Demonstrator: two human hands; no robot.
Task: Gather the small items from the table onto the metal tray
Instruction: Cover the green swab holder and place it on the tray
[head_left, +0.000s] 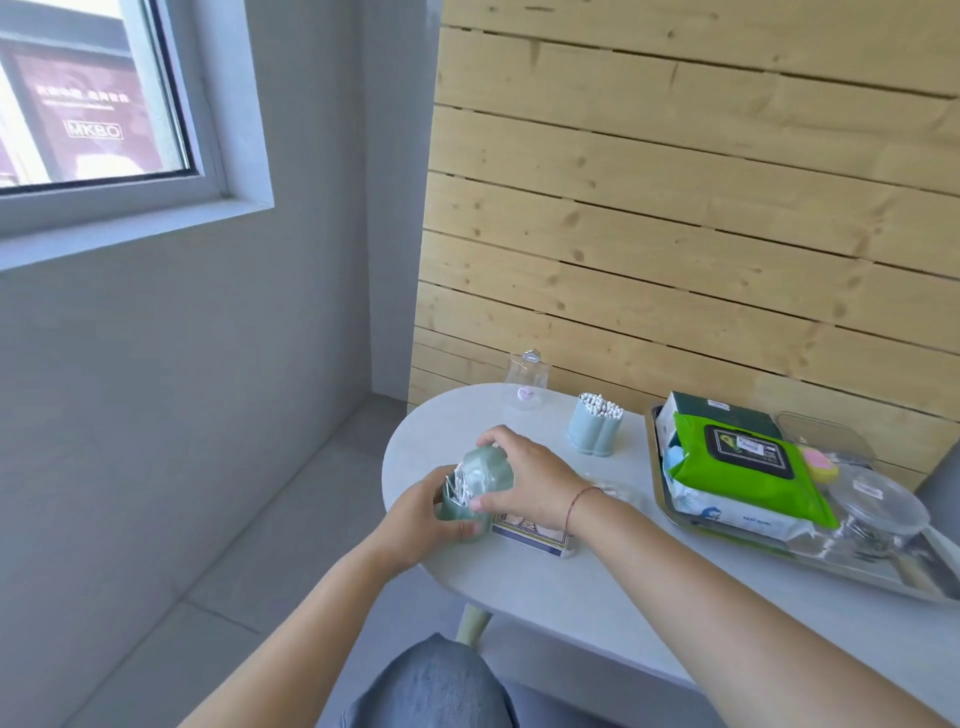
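Clearly both hands (415, 512) grip, fingers closed, a green jar (472, 486), label seemingly unreadable.

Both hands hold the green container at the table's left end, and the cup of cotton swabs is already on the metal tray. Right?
Not quite. The head view shows the swab cup standing on the table, left of the tray. Both the left hand and right hand do hold the green container.
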